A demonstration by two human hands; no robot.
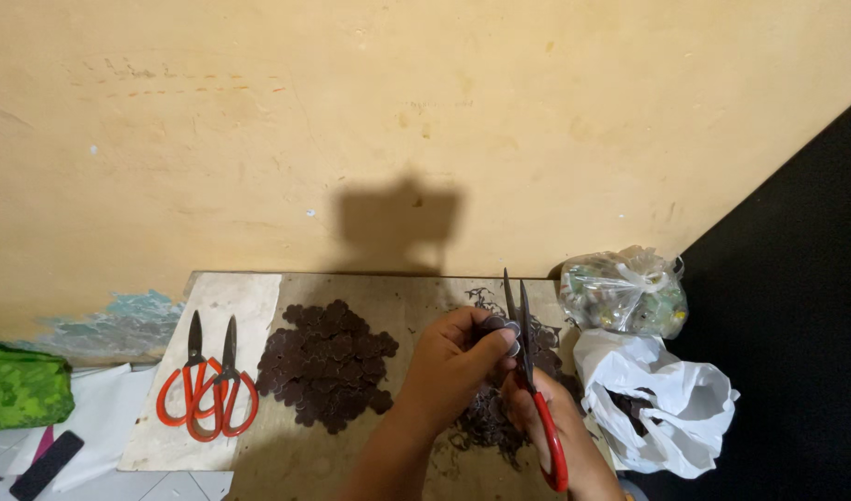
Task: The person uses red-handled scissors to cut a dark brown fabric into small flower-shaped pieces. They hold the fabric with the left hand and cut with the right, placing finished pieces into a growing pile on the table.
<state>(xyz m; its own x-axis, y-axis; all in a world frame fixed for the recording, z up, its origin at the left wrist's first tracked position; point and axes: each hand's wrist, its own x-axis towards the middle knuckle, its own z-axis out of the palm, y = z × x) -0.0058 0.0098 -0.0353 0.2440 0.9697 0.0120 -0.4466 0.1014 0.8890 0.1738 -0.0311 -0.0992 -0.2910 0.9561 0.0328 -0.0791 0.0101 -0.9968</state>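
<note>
The left hand (pixel 453 366) pinches a small dark piece (pixel 496 327) just left of the upright scissors (pixel 528 371) gripped by the right hand (pixel 541 408).

Left hand (pixel 453 366) raised mid-frame, fingers (pixel 486 327) curled and pinched tight; right hand (pixel 546 417) just beside it, lower, fist closed in a grip; both forearms angle up from the bottom edge.

right hand (pixel 537 408), red scissors (pixel 535 390), dark pieces (pixel 328 366)
</note>
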